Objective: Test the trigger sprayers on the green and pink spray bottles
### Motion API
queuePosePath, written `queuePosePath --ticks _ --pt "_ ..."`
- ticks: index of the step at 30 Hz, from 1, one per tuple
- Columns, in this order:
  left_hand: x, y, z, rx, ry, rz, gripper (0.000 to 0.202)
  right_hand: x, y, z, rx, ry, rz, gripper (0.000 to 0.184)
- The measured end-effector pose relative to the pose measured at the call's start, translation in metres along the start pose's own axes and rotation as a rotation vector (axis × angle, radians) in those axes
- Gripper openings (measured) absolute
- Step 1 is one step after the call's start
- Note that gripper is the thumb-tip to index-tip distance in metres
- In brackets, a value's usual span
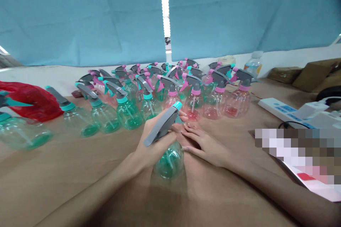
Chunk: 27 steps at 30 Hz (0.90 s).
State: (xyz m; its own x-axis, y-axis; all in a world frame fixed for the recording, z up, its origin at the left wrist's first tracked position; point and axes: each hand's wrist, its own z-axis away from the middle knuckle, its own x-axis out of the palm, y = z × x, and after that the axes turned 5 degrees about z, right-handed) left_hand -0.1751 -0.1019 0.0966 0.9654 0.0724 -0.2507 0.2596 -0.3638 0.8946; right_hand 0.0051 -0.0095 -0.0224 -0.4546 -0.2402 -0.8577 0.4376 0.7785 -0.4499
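Observation:
My left hand (151, 138) is wrapped round the neck of a clear green spray bottle (169, 159) with a grey trigger head and teal nozzle tip (161, 126). The bottle stands tilted on the brown table (80, 170) in front of me. My right hand (204, 142) lies beside it on the right, fingers stretched out flat, fingertips touching the bottle's shoulder. Beyond both hands stands a crowd of several like bottles, green ones (128, 111) to the left and pink ones (237, 99) to the right.
A red plastic bag (32, 101) lies at the far left, with another green bottle (18, 133) on its side. A white power strip (282, 110) and cable sit at the right, cardboard boxes (311, 74) behind it. Blue curtains hang at the back.

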Motion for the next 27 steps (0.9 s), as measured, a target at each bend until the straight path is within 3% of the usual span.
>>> queuePosePath --ticks 4,9,14,19,22,27 --pt "-0.001 0.002 0.002 -0.022 0.025 -0.057 0.005 -0.001 -0.001 0.001 -0.001 0.005 -0.007 0.063" --pt "0.000 0.004 0.004 -0.020 0.066 -0.104 0.006 -0.001 -0.001 0.001 -0.002 0.005 -0.012 0.061" --pt "-0.002 0.003 0.002 0.032 0.037 -0.141 0.002 -0.001 0.000 0.001 0.004 -0.007 -0.005 0.063" --pt "-0.003 0.002 0.001 0.024 0.006 -0.093 0.006 -0.001 -0.001 0.001 0.009 -0.009 -0.004 0.064" --pt "-0.002 -0.003 0.002 0.017 -0.003 -0.042 0.020 -0.002 -0.002 0.001 0.001 -0.005 -0.010 0.063" --pt "0.001 -0.010 0.003 0.005 0.048 -0.041 0.027 -0.002 -0.002 0.001 0.003 -0.001 -0.007 0.064"
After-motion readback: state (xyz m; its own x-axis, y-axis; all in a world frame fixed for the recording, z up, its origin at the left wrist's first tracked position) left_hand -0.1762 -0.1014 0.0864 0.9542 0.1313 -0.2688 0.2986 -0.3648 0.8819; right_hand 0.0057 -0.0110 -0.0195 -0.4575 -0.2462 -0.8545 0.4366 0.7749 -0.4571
